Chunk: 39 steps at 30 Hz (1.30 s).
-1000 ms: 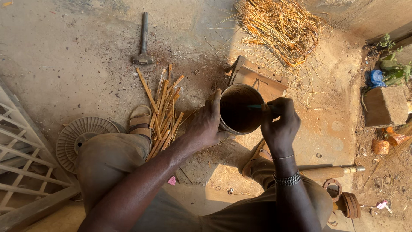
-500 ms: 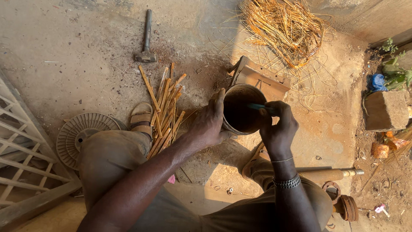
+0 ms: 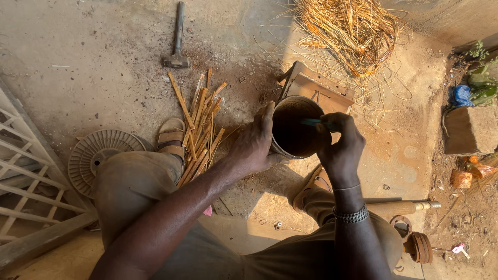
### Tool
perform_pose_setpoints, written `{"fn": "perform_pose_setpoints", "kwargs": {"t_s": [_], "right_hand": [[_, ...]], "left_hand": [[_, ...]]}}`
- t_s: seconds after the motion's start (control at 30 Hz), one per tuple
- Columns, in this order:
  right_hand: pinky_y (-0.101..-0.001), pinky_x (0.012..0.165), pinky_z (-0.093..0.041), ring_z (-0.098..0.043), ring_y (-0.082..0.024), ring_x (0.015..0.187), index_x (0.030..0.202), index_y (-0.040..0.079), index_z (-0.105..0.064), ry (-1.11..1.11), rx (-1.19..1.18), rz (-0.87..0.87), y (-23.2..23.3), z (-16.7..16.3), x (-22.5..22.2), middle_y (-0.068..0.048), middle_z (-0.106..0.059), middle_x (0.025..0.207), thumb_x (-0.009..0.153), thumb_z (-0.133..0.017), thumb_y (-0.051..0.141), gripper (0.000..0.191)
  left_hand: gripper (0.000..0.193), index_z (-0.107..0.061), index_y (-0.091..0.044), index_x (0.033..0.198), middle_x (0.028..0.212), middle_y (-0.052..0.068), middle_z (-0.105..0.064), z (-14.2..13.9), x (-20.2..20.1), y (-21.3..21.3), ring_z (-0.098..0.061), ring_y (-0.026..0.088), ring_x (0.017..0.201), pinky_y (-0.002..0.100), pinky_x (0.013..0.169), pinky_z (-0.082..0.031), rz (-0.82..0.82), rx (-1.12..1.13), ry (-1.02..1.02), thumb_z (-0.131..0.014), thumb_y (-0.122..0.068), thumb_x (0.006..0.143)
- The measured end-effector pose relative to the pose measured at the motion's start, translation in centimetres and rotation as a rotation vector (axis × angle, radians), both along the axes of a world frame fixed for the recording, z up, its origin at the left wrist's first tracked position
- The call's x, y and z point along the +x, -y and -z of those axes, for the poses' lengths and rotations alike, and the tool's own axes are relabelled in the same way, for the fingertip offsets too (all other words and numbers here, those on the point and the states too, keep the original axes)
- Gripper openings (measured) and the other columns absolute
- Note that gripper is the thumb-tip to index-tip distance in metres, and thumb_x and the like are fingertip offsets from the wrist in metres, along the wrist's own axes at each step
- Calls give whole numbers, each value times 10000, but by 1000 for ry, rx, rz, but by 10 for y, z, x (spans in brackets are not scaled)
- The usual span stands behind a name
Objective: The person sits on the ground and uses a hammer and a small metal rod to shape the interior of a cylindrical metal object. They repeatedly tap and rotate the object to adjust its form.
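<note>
Rusted metal can [image 3: 295, 127], round, dark liquid inside, at frame centre on the dirt floor [image 3: 78, 62]. Left hand [image 3: 254, 148]: grip clamped on the can's nine o'clock wall. Right hand [image 3: 340, 148]: grip closed on a thin teal-handled tool [image 3: 311, 122] dipping over the three o'clock rim. Blue crumpled wrapper [image 3: 460, 95] at two o'clock, beside a stone block [image 3: 469, 129]. Split cane strips [image 3: 199, 124] at nine o'clock; hammer [image 3: 177, 39] at eleven; straw heap [image 3: 353, 31] at one.

A hammer [image 3: 177, 39] lies far left on the ground, straw [image 3: 353, 31] is heaped far right, wooden strips [image 3: 199, 127] lie near a round grille [image 3: 98, 155].
</note>
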State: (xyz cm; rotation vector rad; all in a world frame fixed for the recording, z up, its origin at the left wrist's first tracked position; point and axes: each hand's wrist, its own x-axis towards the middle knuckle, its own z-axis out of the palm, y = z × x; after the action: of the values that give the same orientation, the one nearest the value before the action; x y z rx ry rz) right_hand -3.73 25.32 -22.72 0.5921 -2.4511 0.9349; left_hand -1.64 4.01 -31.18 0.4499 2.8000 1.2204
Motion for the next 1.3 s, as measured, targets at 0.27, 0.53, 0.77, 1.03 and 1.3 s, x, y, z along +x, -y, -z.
{"fn": "perform_pose_setpoints", "kwargs": {"t_s": [0.27,0.53,0.77,1.03,1.3], "right_hand": [[-309,796,-623,-753,-201,925,1065,40,-636,-48,28,-52,10,-4,6,-107,-746,1046,938,-795,-18,211],[-301,783,-603,-765,-192,924,1105,36,-630,17,-42,-8,10,-1,9,-103,-755,1054,947,-780,-15,223],[-293,705,-586,-729,-175,810,1053,16,-569,-92,-59,73,-3,2,13,-116,-753,1029,958,-789,-14,241],[-323,696,-594,-777,-225,871,1198,12,-496,-17,-75,18,-3,16,1,-113,-734,999,942,-765,2,372],[-376,806,-601,-759,-288,956,1213,57,-530,7,3,-25,10,19,21,-146,-754,1099,927,-762,18,371]], "left_hand": [[1530,171,48,1537,1566,419,-169,-5,-1,-1,-366,523,1427,600,1180,-368,3,-12,28,-970,-448,647],[1542,173,90,1510,1557,437,-163,-4,-2,0,-354,525,1418,592,1186,-333,7,6,51,-969,-455,627],[1535,121,34,1530,1543,456,-151,-23,-7,8,-336,558,1412,594,1146,-382,50,-40,-55,-981,-469,588],[541,-790,-80,923,1662,281,-124,-17,-34,30,-412,484,1420,542,1145,-438,190,-93,-135,-1036,-367,535],[414,-798,-100,849,1686,257,-179,-3,-10,12,-429,443,1441,567,1160,-441,115,1,-251,-998,-305,550]]}}
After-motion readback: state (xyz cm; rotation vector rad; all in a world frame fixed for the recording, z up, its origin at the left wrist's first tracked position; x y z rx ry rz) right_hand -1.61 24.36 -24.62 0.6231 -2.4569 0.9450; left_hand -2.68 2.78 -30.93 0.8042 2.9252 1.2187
